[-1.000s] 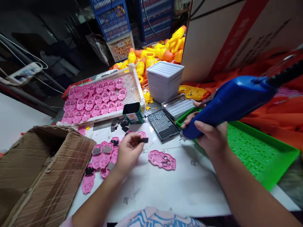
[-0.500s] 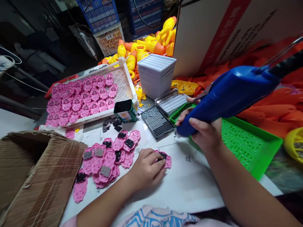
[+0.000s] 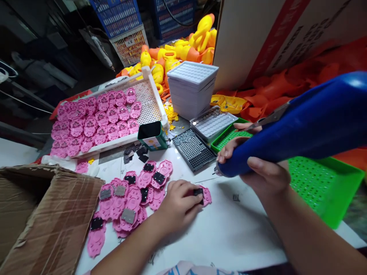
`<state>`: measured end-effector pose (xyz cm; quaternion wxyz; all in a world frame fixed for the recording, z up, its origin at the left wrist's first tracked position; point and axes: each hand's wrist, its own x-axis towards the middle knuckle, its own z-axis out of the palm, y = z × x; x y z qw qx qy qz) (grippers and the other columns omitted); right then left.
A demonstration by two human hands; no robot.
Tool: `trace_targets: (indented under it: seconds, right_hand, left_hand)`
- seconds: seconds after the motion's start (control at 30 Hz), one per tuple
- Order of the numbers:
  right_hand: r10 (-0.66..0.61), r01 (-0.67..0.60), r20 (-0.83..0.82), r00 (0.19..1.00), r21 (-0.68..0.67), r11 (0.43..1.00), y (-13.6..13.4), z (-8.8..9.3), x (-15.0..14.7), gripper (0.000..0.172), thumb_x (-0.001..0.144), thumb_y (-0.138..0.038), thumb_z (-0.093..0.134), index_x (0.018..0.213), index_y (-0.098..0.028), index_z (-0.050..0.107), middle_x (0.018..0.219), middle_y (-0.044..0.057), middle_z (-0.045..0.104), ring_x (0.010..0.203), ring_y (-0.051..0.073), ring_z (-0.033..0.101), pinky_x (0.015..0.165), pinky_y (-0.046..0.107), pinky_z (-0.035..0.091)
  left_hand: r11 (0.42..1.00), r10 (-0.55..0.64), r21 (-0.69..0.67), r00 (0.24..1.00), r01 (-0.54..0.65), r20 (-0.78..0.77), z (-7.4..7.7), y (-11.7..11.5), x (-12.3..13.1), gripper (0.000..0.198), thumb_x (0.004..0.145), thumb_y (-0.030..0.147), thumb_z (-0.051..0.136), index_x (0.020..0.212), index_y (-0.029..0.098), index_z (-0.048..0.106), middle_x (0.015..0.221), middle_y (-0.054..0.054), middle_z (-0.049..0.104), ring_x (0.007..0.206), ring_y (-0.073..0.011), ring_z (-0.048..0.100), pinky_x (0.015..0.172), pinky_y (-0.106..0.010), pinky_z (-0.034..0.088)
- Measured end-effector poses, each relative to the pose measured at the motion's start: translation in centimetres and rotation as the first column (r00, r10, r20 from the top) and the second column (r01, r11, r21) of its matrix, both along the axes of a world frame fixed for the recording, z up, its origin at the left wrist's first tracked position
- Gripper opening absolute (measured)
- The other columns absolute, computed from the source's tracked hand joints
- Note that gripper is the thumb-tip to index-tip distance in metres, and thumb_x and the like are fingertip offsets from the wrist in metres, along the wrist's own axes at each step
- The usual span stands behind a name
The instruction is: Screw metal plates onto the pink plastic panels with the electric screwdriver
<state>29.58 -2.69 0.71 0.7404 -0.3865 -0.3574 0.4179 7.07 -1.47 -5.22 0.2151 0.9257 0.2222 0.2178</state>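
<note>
My left hand (image 3: 181, 204) lies on the white sheet, its fingers closed on a pink plastic part (image 3: 207, 196). A black cover (image 3: 198, 194) sits on that part, partly behind my fingertips. In my right hand (image 3: 265, 172) is a blue electric screwdriver (image 3: 298, 124), tilted, with its bit end (image 3: 217, 170) low and pointing left. That end hangs above and to the right of the pink part, apart from it. Left of my left hand lies a pile of similar pink parts (image 3: 133, 196), several with black or grey covers.
A cardboard box (image 3: 54, 206) stands at left. Behind are a white crate (image 3: 157, 97) of pink parts, a dark green container (image 3: 153, 137), a black tray of screws (image 3: 197, 152), stacked white trays (image 3: 191, 91) and a green basket (image 3: 341, 202). Yellow and orange toys (image 3: 172, 53) lie farther back.
The screwdriver has swung to a flatter tilt and come nearer the camera, with my right hand a little lower and farther right. My left hand stays on the pink part. The view has shifted slightly.
</note>
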Motion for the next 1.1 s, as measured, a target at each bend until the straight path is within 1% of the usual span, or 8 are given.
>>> trace_targets:
  seconds: [0.07, 0.17, 0.37, 0.6, 0.77, 0.93, 1.0, 1.1]
  right_hand:
    - [0.065, -0.064, -0.009, 0.998, 0.04, 0.997, -0.2, 0.1, -0.2, 0.062, 0.06, -0.049, 0.085, 0.112, -0.026, 0.059, 0.062, -0.002, 0.067, 0.054, 0.018, 0.063, 0.054, 0.034, 0.055]
    - [0.145, -0.144, -0.011, 0.989, 0.079, 0.986, -0.3, 0.1, -0.4, 0.055, 0.064, -0.046, 0.084, 0.109, -0.027, 0.06, 0.064, -0.002, 0.068, 0.056, 0.016, 0.064, 0.055, 0.031, 0.055]
    - [0.18, -0.178, -0.034, 0.983, 0.065, 0.982, -0.1, -0.1, -0.5, 0.054, 0.062, -0.047, 0.084, 0.108, -0.029, 0.063, 0.064, -0.002, 0.068, 0.054, 0.016, 0.063, 0.056, 0.032, 0.053]
    - [0.236, -0.234, 0.0, 0.972, 0.13, 0.963, -0.3, -0.9, -0.6, 0.051, 0.069, -0.044, 0.08, 0.115, -0.028, 0.064, 0.069, -0.001, 0.068, 0.058, 0.018, 0.064, 0.058, 0.035, 0.054]
    - [0.291, -0.294, 0.044, 0.956, 0.188, 0.937, -0.7, -1.5, -1.0, 0.036, 0.077, -0.042, 0.076, 0.108, -0.026, 0.066, 0.078, 0.0, 0.066, 0.066, 0.016, 0.066, 0.062, 0.034, 0.054]
    - [0.331, -0.343, 0.088, 0.939, 0.238, 0.909, -0.7, -2.1, -1.1, 0.054, 0.081, -0.043, 0.071, 0.131, -0.029, 0.056, 0.081, 0.001, 0.064, 0.069, 0.016, 0.065, 0.063, 0.034, 0.055]
    - [0.339, -0.354, 0.104, 0.935, 0.26, 0.898, -0.6, -2.3, -1.2, 0.055, 0.082, -0.043, 0.07, 0.133, -0.03, 0.055, 0.08, 0.001, 0.064, 0.067, 0.017, 0.065, 0.061, 0.034, 0.055]
    - [0.316, -0.336, 0.117, 0.941, 0.251, 0.908, -0.6, -2.2, -1.4, 0.055, 0.081, -0.043, 0.069, 0.132, -0.028, 0.056, 0.078, 0.002, 0.064, 0.063, 0.018, 0.064, 0.058, 0.036, 0.054]
  left_hand:
    - [0.999, 0.03, -0.021, 1.0, -0.03, 0.004, 0.1, 0.1, 0.0, 0.015, 0.092, 0.026, 0.062, 0.099, 0.021, 0.075, 0.112, -0.01, 0.073, 0.102, -0.0253, 0.061, 0.088, -0.044, 0.047]
    - [1.0, 0.024, -0.019, 0.999, -0.023, 0.032, 0.2, 0.4, 0.0, 0.017, 0.09, 0.021, 0.062, 0.101, 0.02, 0.074, 0.11, -0.011, 0.073, 0.102, -0.026, 0.06, 0.088, -0.045, 0.046]
    - [0.995, 0.071, -0.071, 0.993, -0.065, 0.093, 0.0, 0.4, 0.1, 0.024, 0.09, 0.019, 0.063, 0.114, 0.021, 0.067, 0.108, -0.009, 0.072, 0.101, -0.0243, 0.061, 0.089, -0.043, 0.047]
    - [0.974, 0.126, -0.189, 0.992, -0.127, -0.019, 0.3, 0.4, 0.2, 0.035, 0.087, 0.024, 0.066, 0.122, 0.021, 0.061, 0.107, -0.009, 0.071, 0.104, -0.0264, 0.059, 0.092, -0.044, 0.046]
    - [0.965, 0.127, -0.225, 0.991, -0.134, -0.045, 0.2, 0.4, 0.2, 0.036, 0.087, 0.023, 0.067, 0.122, 0.021, 0.061, 0.106, -0.009, 0.07, 0.102, -0.0253, 0.058, 0.09, -0.041, 0.044]
    - [0.973, 0.114, -0.197, 0.993, -0.118, -0.033, 0.3, 0.2, 0.3, 0.034, 0.088, 0.022, 0.064, 0.122, 0.021, 0.06, 0.106, -0.008, 0.07, 0.103, -0.0253, 0.058, 0.09, -0.04, 0.043]
    - [0.976, 0.105, -0.188, 0.994, -0.111, -0.041, 0.5, 0.2, 0.4, 0.033, 0.089, 0.023, 0.063, 0.121, 0.021, 0.06, 0.106, -0.008, 0.07, 0.102, -0.025, 0.058, 0.089, -0.04, 0.043]
    - [0.98, 0.088, -0.176, 0.995, -0.093, -0.036, 0.7, 0.2, 0.4, 0.033, 0.089, 0.021, 0.062, 0.122, 0.019, 0.06, 0.106, -0.009, 0.07, 0.102, -0.0246, 0.058, 0.088, -0.039, 0.043]
